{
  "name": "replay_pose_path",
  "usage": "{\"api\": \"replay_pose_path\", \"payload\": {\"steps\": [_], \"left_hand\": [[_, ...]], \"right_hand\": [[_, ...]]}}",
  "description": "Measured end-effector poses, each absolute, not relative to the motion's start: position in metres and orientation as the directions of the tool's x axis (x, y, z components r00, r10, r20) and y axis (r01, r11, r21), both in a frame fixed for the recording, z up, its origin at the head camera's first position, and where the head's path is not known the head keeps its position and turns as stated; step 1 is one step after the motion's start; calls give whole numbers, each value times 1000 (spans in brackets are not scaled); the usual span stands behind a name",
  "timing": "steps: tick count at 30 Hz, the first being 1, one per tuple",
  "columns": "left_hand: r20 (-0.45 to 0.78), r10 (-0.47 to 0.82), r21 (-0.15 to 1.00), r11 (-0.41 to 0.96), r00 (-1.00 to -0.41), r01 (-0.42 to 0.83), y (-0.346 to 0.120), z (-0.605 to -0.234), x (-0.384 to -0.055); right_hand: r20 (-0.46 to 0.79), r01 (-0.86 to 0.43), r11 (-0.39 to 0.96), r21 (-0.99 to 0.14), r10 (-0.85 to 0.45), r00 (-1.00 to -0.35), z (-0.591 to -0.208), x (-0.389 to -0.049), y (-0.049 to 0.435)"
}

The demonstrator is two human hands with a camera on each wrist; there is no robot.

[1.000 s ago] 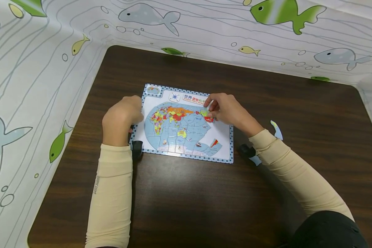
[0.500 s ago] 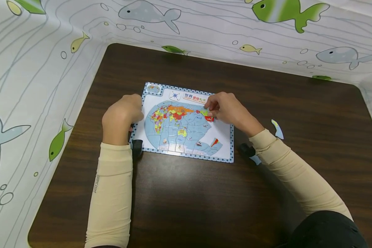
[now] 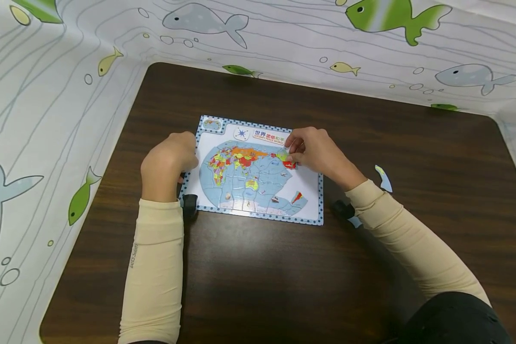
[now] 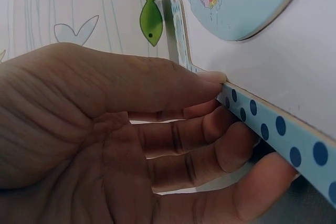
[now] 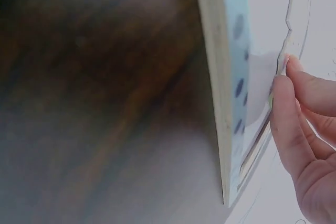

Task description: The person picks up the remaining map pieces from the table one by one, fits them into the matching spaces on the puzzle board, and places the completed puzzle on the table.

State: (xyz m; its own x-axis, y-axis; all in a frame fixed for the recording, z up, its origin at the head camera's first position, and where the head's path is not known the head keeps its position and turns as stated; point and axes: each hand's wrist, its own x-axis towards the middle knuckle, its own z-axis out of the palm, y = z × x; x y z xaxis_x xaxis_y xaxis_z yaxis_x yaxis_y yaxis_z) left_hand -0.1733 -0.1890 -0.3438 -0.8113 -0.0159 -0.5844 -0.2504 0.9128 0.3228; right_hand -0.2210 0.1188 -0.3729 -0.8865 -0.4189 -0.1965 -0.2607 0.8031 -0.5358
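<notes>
A world map jigsaw board with a blue dotted border lies on the dark wooden table, much of its map filled with pieces. At its left edge my left hand grips the board; in the left wrist view the thumb lies on the dotted border and the other fingers curl at the edge. My right hand holds a green and red puzzle piece between thumb and fingers at the map's upper right. In the right wrist view those fingertips are right at the board's surface, covering most of the piece.
Two loose puzzle pieces lie right of the board: a curved blue one and another partly hidden by the right wrist's black camera. A fish-patterned white sheet stands along the table's back and left edges.
Both hands keep nearly the same places, the left on the board and the right at the puzzle piece. Only a slight shift of the head view shows.
</notes>
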Motion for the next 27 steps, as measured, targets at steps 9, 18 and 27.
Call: {"api": "replay_pose_path", "payload": {"steps": [9, 18, 27], "left_hand": [[-582, -14, 320, 916, -813, -244, -189, -343, -175], [-580, -11, 315, 919, -814, -237, -191, -341, -174], [-594, -19, 307, 919, -804, -248, -190, -344, -174]], "right_hand": [[-229, -250, 816, -522, -416, -880, -357, -223, 133], [-239, -218, 847, -484, -368, -898, -347, -222, 156], [-248, -195, 861, -470, -340, -907, -341, -217, 179]]}}
